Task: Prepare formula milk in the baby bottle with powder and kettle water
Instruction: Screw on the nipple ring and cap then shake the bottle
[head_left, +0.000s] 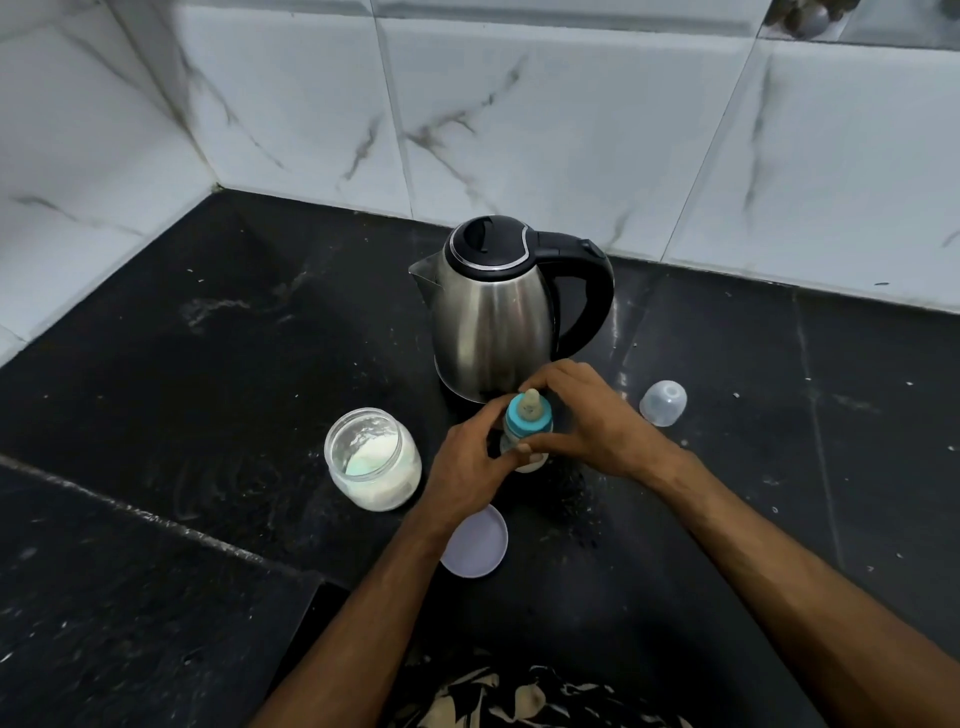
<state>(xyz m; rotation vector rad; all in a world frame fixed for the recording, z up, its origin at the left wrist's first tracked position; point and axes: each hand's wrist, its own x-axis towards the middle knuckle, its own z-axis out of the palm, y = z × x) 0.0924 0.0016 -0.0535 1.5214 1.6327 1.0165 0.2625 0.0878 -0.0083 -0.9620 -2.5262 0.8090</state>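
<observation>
The baby bottle stands on the black counter just in front of the kettle, with the open powder jar at its 9 o'clock. The left hand curls its grip round the body; the right hand pinches the teal collar. The bottle looks light and smooth, likely slippery, so holding it low while turning the ridged collar seems wisest.

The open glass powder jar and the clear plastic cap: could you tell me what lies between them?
The teal-collared baby bottle, gripped by both hands, in the head view.
</observation>
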